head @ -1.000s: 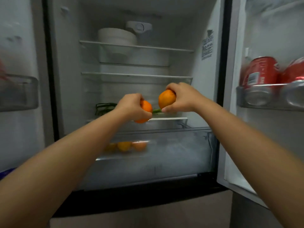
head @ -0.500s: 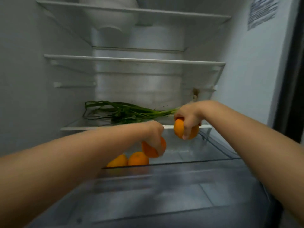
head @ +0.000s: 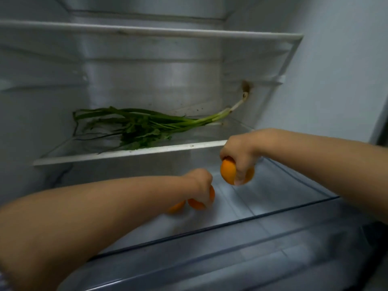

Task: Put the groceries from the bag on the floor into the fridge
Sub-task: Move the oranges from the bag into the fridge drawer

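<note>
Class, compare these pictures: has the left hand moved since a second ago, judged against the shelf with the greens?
Yes. The left hand, gripping an orange, has gone down from level with the greens' shelf to below it, into the drawer.

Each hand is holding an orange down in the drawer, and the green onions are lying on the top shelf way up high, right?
Not quite. The green onions lie on the lowest shelf, just above the drawer, as the head view shows. The rest is right: the left hand and the right hand each hold an orange.
</note>
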